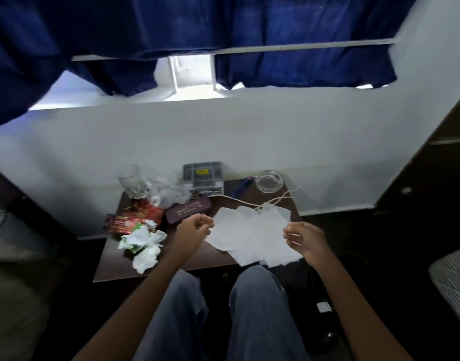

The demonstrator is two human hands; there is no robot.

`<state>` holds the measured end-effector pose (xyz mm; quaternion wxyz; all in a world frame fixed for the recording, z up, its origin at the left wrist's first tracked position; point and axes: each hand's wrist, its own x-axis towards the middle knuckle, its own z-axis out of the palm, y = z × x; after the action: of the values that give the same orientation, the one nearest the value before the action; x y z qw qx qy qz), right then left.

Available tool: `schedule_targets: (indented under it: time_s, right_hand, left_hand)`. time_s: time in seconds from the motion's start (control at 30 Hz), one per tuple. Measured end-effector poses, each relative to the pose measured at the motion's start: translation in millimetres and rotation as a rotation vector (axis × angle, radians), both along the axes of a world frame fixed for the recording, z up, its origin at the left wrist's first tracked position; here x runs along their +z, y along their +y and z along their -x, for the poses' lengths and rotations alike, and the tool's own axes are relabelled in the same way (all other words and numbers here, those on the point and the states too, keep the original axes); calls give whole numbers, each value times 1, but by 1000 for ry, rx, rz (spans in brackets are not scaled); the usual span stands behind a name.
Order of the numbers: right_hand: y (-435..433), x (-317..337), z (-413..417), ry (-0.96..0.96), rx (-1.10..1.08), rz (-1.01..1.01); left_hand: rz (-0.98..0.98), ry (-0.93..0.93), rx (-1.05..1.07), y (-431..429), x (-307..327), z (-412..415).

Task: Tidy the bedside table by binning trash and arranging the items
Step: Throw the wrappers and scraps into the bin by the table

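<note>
Left hand (195, 230) at nine o'clock of scattered white paper sheets (252, 235), fingers curled, right hand (304, 238) at three o'clock, fingers loosely bent, neither grasp discernible, crumpled white tissues (145, 246) at dark wooden bedside table's (187, 259) eight o'clock, red snack wrappers (135, 217) beyond, clear glass ashtray (269, 181) at one o'clock

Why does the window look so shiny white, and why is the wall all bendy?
Head view: daylight washes out the window gap between the dark blue curtains; the wide-angle lens bends the white wall; the lower corners sink into shadow.
</note>
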<state>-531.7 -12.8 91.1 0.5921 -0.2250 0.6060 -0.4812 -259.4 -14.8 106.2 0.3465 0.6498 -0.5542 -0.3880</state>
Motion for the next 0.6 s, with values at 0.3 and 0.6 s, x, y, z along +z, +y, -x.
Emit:
schedule_targets:
  time_s: [0.3,0.6]
  right_hand:
    - [-21,7,-97,25,255,-10]
    - [-25,9,-143,115,379,-36]
  left_hand:
    - [-22,-126,506,14,-38,-129]
    - [-122,-495,289,14,-69,-176]
